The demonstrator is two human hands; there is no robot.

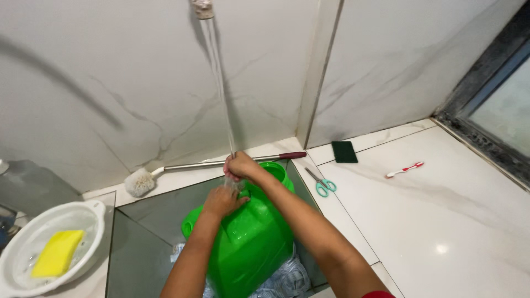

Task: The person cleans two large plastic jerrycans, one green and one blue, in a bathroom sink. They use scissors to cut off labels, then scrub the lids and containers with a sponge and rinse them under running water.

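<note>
A large green plastic jug [251, 243] stands in a grey recessed basin [143, 248], on top of wet blue-white cloth [287, 278]. A thin stream of water [221, 83] falls from a tap [202, 8] above. My right hand [240, 165] is curled under the stream at the jug's top rim. Just below it, my left hand [223, 200] rests on the jug's shoulder, and water splashes between the two. Whether either hand grips anything cannot be made out.
A long-handled brush [141, 181] lies along the wall behind the basin. At left is a white bowl [91, 212] holding a yellow sponge [58, 253]. On the white ledge at right lie teal scissors [324, 186], a dark scouring pad [344, 152] and a red-white toothbrush [404, 169].
</note>
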